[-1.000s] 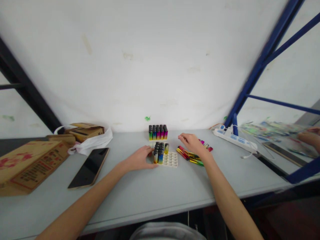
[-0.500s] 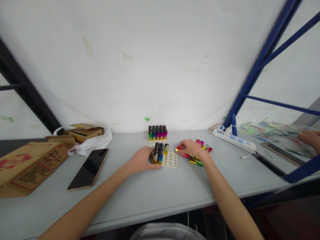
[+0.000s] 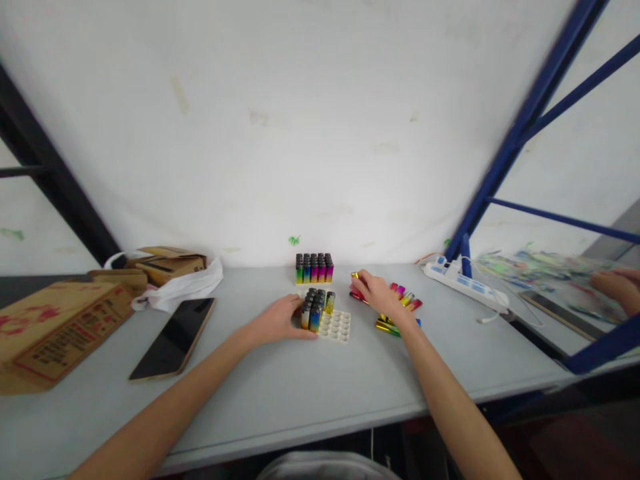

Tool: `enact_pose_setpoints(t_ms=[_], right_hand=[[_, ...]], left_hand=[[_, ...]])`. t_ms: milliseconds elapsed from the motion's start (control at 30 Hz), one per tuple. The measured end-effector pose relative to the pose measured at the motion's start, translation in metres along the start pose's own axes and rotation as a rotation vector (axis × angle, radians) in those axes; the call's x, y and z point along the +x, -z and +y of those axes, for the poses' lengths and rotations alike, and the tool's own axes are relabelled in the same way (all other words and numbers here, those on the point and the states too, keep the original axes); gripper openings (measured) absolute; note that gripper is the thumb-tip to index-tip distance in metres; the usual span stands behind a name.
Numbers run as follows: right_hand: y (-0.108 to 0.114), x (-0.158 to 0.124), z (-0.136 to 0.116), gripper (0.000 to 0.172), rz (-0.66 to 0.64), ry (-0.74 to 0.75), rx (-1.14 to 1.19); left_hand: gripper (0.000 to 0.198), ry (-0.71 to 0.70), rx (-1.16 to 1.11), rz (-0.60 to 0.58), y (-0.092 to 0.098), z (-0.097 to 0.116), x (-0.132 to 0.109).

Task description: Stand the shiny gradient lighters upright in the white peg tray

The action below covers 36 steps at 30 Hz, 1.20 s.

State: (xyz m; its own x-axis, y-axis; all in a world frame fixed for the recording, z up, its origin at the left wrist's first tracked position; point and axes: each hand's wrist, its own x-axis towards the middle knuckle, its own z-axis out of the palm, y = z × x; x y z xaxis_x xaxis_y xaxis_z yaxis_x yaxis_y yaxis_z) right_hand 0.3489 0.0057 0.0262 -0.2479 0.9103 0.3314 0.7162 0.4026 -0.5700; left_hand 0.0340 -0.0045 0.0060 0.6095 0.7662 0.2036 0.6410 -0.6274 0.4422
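My left hand [image 3: 277, 321] curves round the left side of a white tray [image 3: 336, 328] with round hollows, thumb along its front edge and fingers behind. Several shiny cylinders with black tops [image 3: 311, 310] stand upright at the tray's left, beside a yellow one [image 3: 330, 302]. My right hand [image 3: 374, 291] is closed in a pinch on a shiny cylinder [image 3: 355, 275], whose gold end sticks up past the fingertips. Under and beside that hand lies a loose pile of red, pink, yellow and green cylinders [image 3: 389, 328], partly hidden by my wrist.
Near the wall stands a block of similar cylinders [image 3: 314, 269]. A phone [image 3: 175, 337], a cardboard box [image 3: 55, 330] and a white bag [image 3: 193, 285] lie to the left. A power strip [image 3: 467, 287] is at the right, near the blue frame [image 3: 500, 153]. Another person's hand [image 3: 617, 287] shows far right.
My right hand has lifted slightly, and its cylinder now points upward rather than lying low among the others. The tray has turned a little under my left hand.
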Motion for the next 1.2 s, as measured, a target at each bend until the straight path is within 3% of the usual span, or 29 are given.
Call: enact_pose_setpoints(t_ms=[167,433,667,767,933,1200], right_hand=[[-0.021,0.003,-0.013,0.044,-0.008,0.001,0.374],[-0.042,0.009,-0.012,0.065,-0.008,-0.065,0.574],[-0.039,0.013,-0.008,0.057,0.22,-0.171,0.525],[-0.036,0.013,-0.01,0.061,0.244,-0.148,0.531],[-0.034,0.009,-0.024,0.06,0.133,-0.052,0.733],[-0.039,0.005,-0.033,0.065,-0.035,-0.231,0.899]], left_hand=[[0.071,-0.005,-0.008,0.008,-0.002,-0.002,0.0],[0.075,-0.003,0.004,0.008,-0.002,0.0,-0.002],[0.073,-0.007,0.034,0.011,-0.006,-0.005,0.0],[0.075,0.001,0.03,0.003,-0.005,-0.004,-0.001],[0.076,0.019,0.014,0.01,-0.003,-0.002,-0.001],[0.075,0.024,0.007,-0.017,-0.001,0.002,-0.001]])
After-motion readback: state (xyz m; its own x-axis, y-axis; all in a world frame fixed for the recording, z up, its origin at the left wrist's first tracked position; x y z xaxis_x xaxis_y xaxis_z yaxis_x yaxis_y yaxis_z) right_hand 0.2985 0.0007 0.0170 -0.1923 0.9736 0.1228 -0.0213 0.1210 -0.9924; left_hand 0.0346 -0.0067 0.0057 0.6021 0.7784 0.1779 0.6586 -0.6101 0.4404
